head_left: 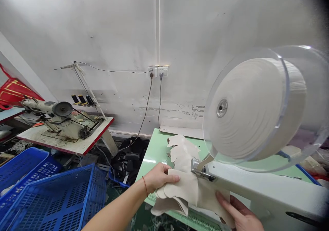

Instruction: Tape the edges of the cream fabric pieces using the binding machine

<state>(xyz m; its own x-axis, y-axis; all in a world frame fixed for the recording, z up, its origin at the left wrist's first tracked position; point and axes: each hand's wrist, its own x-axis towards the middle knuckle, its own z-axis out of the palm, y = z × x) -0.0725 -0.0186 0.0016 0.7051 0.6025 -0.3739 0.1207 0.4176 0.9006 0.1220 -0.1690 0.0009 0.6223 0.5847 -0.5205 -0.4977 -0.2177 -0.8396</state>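
Note:
Cream fabric pieces with curved edges lie at the front of a pale green machine table. My left hand pinches them at their left side, thumb on top. On the right, my right hand grips the same material by its right part, fingers partly hidden. Between the hands sits a small metal guide of the machine, right at the fabric's back edge. A cream tape runs down into it from a big tape roll in a clear disc holder. More cut fabric pieces trail behind the guide.
A white machine arm stretches along the right. At left are blue plastic crates and a sewing machine on a red-edged table. Cables hang from a wall socket. Black material lies on the floor.

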